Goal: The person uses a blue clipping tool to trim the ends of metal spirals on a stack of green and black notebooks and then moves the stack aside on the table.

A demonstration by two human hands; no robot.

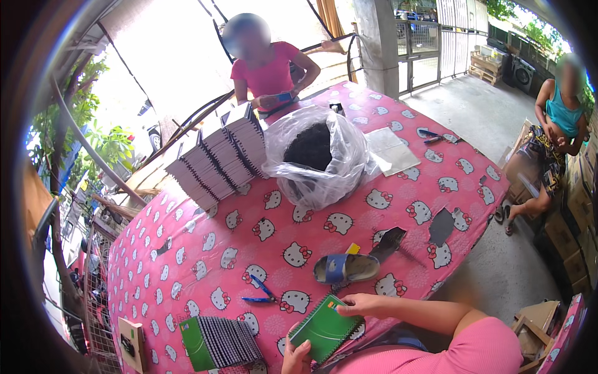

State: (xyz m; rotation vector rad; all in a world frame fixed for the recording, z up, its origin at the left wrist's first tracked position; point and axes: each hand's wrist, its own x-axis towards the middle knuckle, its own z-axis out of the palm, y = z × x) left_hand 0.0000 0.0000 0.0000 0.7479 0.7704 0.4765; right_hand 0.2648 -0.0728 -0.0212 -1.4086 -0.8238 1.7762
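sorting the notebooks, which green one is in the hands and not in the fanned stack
The green spiral notebook at the table's near edge, held between left hand and right hand; the fanned stack lies untouched to its left.

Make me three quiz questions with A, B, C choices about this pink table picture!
1. Where is the clear plastic bag?
A. middle of the table
B. on the floor
C. on a chair

2. What colour is the notebook in the hands?
A. red
B. green
C. yellow

3. How is that notebook?
A. lying alone
B. torn apart
C. held by both hands

Answers: 1 A, it sits on the pink tablecloth beside stacked books. 2 B, its cover is green. 3 C, the left hand grips its lower corner and the right hand its top edge.
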